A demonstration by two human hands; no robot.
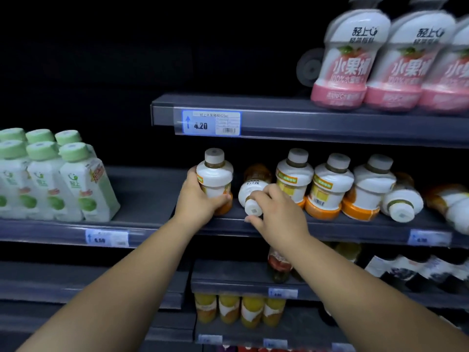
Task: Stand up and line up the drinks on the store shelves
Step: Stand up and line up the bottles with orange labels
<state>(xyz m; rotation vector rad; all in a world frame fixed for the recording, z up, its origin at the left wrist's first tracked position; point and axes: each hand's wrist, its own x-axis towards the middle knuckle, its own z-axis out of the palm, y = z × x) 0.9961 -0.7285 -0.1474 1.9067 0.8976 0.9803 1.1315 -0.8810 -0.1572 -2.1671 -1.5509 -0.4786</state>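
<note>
On the middle shelf (330, 228), my left hand (200, 199) grips an upright orange drink bottle (215, 174) with a white label and cap. Beside it a second orange bottle (251, 191) lies on its side, cap toward me, and my right hand (276, 212) grips it near the neck. To the right stand three upright orange bottles (327, 189). Past them, another orange bottle (403, 201) lies tipped over with its cap forward, and one more fallen bottle (454, 207) shows at the right edge.
Green-capped white bottles (53, 179) stand in rows at the left. Pink bottles (385, 62) fill the upper shelf (304, 123), which carries a 4.20 price tag (212, 123). Lower shelves hold yellow drinks (241, 311) and dark bottles (418, 270).
</note>
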